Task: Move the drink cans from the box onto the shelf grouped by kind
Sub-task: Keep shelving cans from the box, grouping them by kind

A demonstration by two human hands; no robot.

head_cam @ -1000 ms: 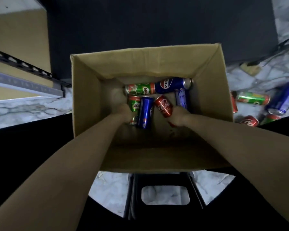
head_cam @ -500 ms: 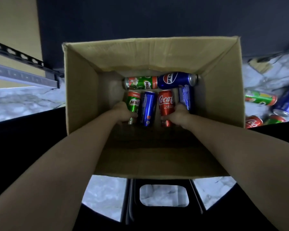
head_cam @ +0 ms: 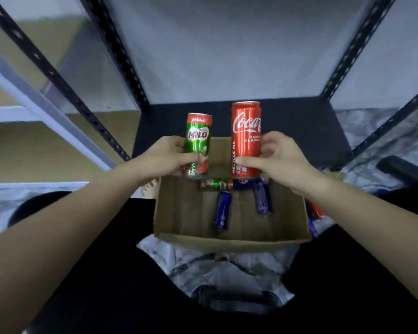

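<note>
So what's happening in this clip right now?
A person is unloading cans from a cardboard box. The left hand grips a green Milo can and the right hand grips a red Coca-Cola can, both upright above the box, in front of the black shelf. A few cans still lie in the box, among them a blue can.

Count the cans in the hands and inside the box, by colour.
Green: 2, held green can in left hand, lying green can in box.
Red: 1, red can in right hand.
Blue: 3 in box: near blue can, right blue can, half-hidden blue can.
Total: 6.
</note>
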